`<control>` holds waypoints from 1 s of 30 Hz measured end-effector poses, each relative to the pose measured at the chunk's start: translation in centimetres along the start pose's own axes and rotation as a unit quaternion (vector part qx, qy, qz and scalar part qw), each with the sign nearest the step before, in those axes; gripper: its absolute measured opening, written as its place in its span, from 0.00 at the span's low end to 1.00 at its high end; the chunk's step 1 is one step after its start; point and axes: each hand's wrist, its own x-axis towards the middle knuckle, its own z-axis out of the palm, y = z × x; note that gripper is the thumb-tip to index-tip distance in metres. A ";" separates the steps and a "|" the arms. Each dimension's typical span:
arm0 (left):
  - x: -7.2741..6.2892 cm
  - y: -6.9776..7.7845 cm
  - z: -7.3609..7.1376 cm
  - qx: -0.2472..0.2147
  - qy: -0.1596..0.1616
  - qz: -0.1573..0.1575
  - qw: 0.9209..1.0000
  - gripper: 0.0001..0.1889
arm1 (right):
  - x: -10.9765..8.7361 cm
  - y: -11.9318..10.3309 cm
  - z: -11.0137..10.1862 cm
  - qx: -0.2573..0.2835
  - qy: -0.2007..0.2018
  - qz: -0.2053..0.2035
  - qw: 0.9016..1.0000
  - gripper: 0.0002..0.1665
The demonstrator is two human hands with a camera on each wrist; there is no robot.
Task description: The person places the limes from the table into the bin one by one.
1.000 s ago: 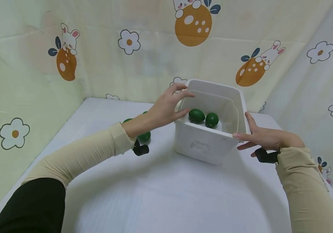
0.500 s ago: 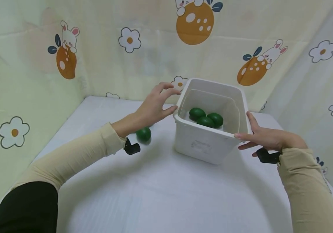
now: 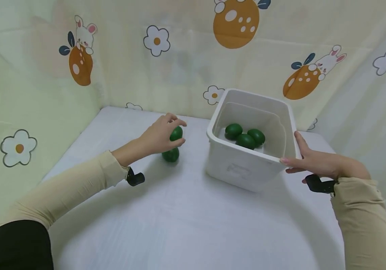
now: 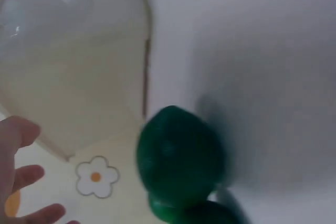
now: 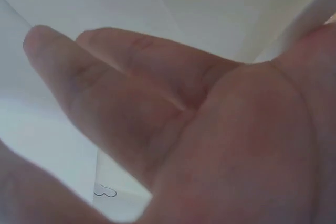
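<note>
My left hand (image 3: 157, 137) reaches over the left side of the table, thumb and fingers spread around a dark green, lime-like fruit (image 3: 177, 133). A second green fruit (image 3: 171, 155) lies just nearer. In the left wrist view the nearest fruit (image 4: 178, 156) shows a pointed tip, with more green behind it and the fingers (image 4: 27, 177) apart from it. My right hand (image 3: 323, 163) rests its extended digits on the near right corner of a white plastic bin (image 3: 242, 174). Inside the bin, three green fruits (image 3: 246, 141) lie together. The right wrist view shows the palm and straight fingers (image 5: 105, 93) against the bin.
The bin stands upright on a white-covered table (image 3: 179, 225). Behind and beside the table hangs a pale cloth curtain (image 3: 179, 75) printed with flowers and rabbits. A small black camera (image 3: 135, 178) sits on the left wrist.
A third green fruit has dropped into the bin from the left hand. That hand has moved left, away from the bin, to the fruits on the table. The right hand has stayed at the rim.
</note>
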 end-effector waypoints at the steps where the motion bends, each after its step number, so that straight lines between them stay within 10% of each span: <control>1: -0.3 -0.2 0.3 0.001 -0.014 -0.003 1.000 0.25 | -0.1 0.0 -0.1 -0.002 0.002 -0.003 1.000 0.60; 10: -2.1 -0.8 1.9 0.029 -0.071 0.007 0.997 0.27 | -0.7 -0.5 0.0 -0.032 0.017 0.014 0.999 0.60; 30: -2.5 -1.3 4.1 0.038 -0.066 0.028 0.997 0.21 | -1.4 -0.9 -0.3 -0.090 0.017 0.034 0.995 0.62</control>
